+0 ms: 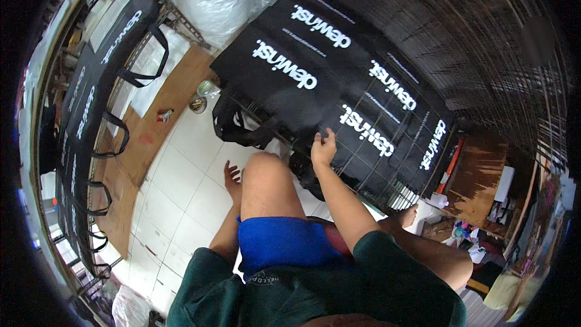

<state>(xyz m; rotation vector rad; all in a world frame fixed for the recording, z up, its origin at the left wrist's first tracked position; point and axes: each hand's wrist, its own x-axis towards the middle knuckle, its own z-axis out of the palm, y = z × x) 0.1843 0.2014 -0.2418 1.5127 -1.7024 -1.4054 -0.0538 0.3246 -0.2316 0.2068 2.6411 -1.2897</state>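
Now, your right hand (325, 148) is half-curled against the printed black bags (321, 102) spread at 1 o'clock in your view; whether it pinches them, I cannot tell. Your left hand (232, 177) hangs loosely open beside your knee (266, 175), toward 8 o'clock, while handled black bags (91, 75) lie at 9 o'clock.

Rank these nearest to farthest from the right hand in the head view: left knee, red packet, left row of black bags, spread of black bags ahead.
1. Spread of black bags: at the fingertips of the right hand.
2. Left knee: just left.
3. Red packet: farther left, on the brown board.
4. Left row of black bags: far left.
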